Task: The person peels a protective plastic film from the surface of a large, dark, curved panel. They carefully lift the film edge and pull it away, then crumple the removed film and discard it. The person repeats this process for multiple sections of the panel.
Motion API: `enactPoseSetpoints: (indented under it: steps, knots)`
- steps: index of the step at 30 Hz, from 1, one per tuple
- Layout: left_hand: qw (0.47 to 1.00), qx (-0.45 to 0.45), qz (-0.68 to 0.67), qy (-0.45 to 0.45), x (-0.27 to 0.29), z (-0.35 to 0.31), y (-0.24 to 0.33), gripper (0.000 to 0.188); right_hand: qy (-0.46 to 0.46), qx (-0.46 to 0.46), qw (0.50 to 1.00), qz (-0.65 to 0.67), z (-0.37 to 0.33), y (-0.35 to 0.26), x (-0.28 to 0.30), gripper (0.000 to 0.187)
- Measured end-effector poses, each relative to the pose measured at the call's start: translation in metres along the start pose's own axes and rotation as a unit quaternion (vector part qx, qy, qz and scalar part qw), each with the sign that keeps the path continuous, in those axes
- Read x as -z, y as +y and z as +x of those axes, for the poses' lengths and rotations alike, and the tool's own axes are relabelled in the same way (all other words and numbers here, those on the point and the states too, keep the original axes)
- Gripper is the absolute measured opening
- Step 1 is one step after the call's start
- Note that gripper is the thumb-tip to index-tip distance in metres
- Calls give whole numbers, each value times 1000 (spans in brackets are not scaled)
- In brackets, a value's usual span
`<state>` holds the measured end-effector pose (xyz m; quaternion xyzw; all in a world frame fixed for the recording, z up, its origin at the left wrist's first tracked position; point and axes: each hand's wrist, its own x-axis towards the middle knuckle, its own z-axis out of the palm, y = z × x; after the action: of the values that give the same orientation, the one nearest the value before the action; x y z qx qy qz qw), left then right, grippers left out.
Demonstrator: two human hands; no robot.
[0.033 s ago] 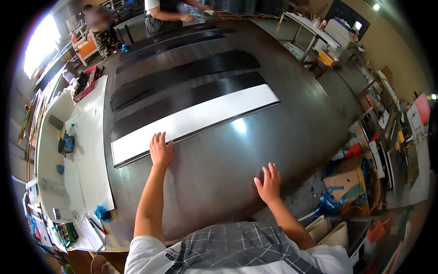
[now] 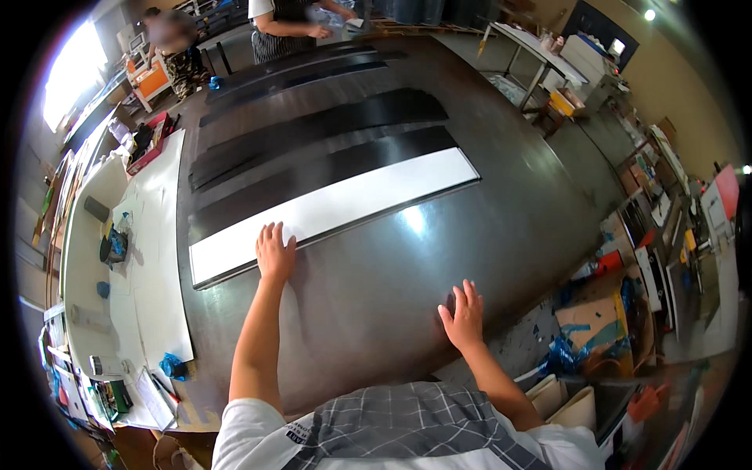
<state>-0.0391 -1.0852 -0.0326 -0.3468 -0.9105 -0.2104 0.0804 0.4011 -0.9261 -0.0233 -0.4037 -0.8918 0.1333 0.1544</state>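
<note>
A long white strip [image 2: 368, 194] lies slantwise across the large dark table [image 2: 517, 211], with a thin dark edge along its near side. Fingertips of my left hand [image 2: 274, 252] lie over the near edge of that strip, toward its left end. That hand is flat with its fingers stretched out, holding nothing. My right hand [image 2: 464, 319] is over the table's near right part, apart from the strip. Its fingers are extended, its thumb stands off to the side, and nothing is in it. Just behind the white strip lies a black strip [image 2: 392, 151].
More black strips [image 2: 337, 117] lie farther back. On the left, a pale board [image 2: 160, 258] bears a dark cup [image 2: 113, 247]; a blue crumpled wad [image 2: 172, 366] lies by its near corner. A co-worker [image 2: 282, 35] stands at the far edge. Blue scraps [image 2: 564, 352] lie at right.
</note>
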Motion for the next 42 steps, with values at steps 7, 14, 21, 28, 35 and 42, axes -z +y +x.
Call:
enactPoseSetpoints:
  steps: [7,14,21,28,35,42]
  knots:
    - [983,158,79,-59,-56,55,20,66,-53,59,997,-8,110,76,6,62]
    - [983,172,48,-45,-45,74,31,60,5,236,970,50,293,42,-27,59]
    - [991,123,56,-20,-42,115,8,54,-51,294,955,-11,435,-31,-85,60]
    - [991,111,72,-21,-42,163,-23,48,-7,258,966,12,505,-62,-127,34]
    - [992,96,84,2,-54,196,-39,34,31,257,966,14,528,-60,-147,31]
    - [991,79,91,64,-63,200,-39,33,56,253,965,37,531,-59,-157,29]
